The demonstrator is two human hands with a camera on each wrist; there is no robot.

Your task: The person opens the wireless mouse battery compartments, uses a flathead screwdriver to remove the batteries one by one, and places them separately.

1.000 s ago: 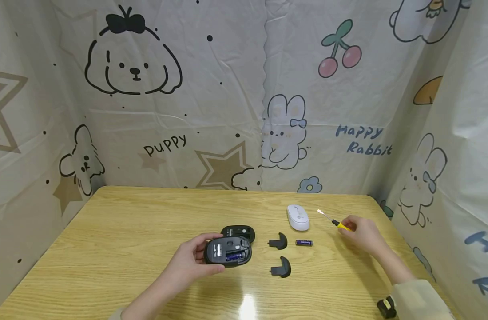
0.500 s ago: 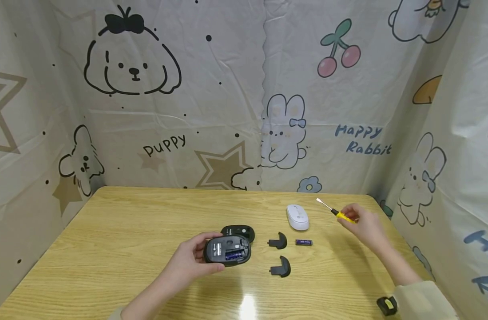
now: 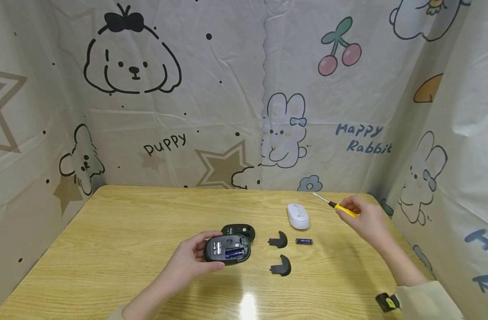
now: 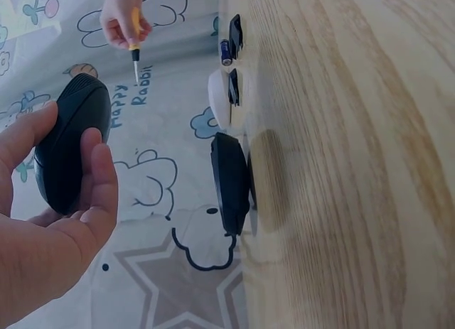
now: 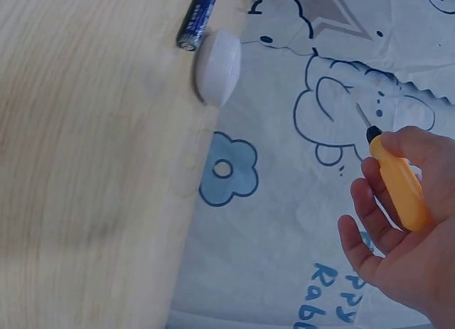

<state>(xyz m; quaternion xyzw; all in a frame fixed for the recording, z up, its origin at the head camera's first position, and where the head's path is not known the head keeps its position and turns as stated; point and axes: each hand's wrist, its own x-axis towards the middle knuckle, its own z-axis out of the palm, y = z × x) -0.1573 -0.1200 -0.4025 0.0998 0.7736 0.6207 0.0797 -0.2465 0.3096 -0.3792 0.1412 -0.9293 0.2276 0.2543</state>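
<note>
My left hand (image 3: 192, 256) grips a black computer mouse (image 3: 217, 251) by its left end, raised above the table. Its underside faces me, with the compartment uncovered and a battery (image 3: 234, 254) inside. In the left wrist view the thumb and fingers wrap the mouse (image 4: 67, 141). On the right, my right hand (image 3: 365, 221) pinches a screwdriver (image 3: 345, 210) by its yellow handle, its metal tip pointing up and left. The right wrist view shows this handle (image 5: 399, 183) between thumb and fingers, off the table.
Behind the held mouse lies a second black mouse (image 3: 244, 230), bottom up. Two black battery covers (image 3: 281, 240) and a loose purple battery (image 3: 304, 242) lie right of centre. A white mouse (image 3: 298, 216) stands farther back. A small black object (image 3: 385, 302) is by the right sleeve.
My right hand has lifted the screwdriver off the table, up and slightly away. The left hand and its mouse have stayed in place.
</note>
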